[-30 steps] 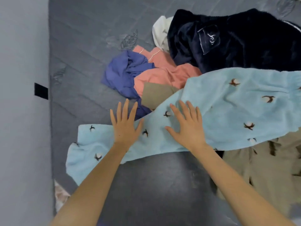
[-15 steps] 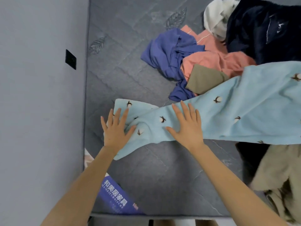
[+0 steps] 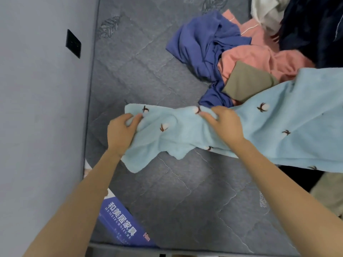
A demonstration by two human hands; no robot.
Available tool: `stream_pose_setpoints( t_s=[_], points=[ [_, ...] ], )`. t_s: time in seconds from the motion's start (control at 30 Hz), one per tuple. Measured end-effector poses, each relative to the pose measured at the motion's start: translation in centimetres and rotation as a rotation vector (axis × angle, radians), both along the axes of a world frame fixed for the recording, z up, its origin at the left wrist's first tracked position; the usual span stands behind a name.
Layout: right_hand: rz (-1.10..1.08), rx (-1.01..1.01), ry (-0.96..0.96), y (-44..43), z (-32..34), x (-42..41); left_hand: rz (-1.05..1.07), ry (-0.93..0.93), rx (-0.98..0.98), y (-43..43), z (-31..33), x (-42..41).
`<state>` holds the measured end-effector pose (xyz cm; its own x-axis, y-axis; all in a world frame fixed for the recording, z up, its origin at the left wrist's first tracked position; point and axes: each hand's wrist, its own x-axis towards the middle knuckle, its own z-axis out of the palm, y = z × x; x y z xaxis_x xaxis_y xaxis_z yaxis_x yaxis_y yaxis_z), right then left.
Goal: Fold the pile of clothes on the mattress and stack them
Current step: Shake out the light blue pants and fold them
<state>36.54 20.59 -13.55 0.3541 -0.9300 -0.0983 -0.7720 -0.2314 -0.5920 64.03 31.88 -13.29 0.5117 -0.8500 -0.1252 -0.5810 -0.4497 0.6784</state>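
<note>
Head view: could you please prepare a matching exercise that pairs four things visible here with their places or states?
Things:
1 light blue garment
2 olive cloth
3 black wall plate
4 blue printed label

Places or states:
a on the wall
b gripped by the left hand and right hand
c at the near edge of the mattress
d in the pile, beside the pink garment

Pairs: 1-b; 2-d; 3-a; 4-c

The garment point(image 3: 185, 134) is lying across the mattress point(image 3: 148, 71), stretching rightward from the left fingers point(image 3: 132, 119) past the right fingers point(image 3: 209, 114). The pile of clothes point(image 3: 213, 43) is lying behind the right fingers, and the wall point(image 3: 37, 108) is standing left of the left fingers.
</note>
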Motion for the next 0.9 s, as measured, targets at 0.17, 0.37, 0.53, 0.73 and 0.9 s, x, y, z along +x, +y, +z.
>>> stream_pose_setpoints(
  t_s=[0.17,0.37,0.53,0.73,0.9],
  points=[
    [-0.186,-0.088,-0.128,-3.7,2.3,1.5,0.041,-0.160,-0.051,-4.7,0.4,0.6],
    [-0.238,0.065,0.046,-5.6,-0.5,2.1,0.003,-0.042,-0.009,-4.0,-0.6,0.1],
    [-0.172,-0.130,-0.023,-5.6,-1.5,1.7,-0.287,-0.135,0.154,-3.6,-2.7,0.6],
    [-0.102,-0.387,0.156,-3.2,-0.9,-1.0,-0.060,-0.249,-0.091,-8.3,-0.2,1.7],
    [-0.061,-0.486,0.157,0.0,-1.0,-4.1,-0.024,-0.430,-0.140,-12.4,1.8,2.1]
  ],
)
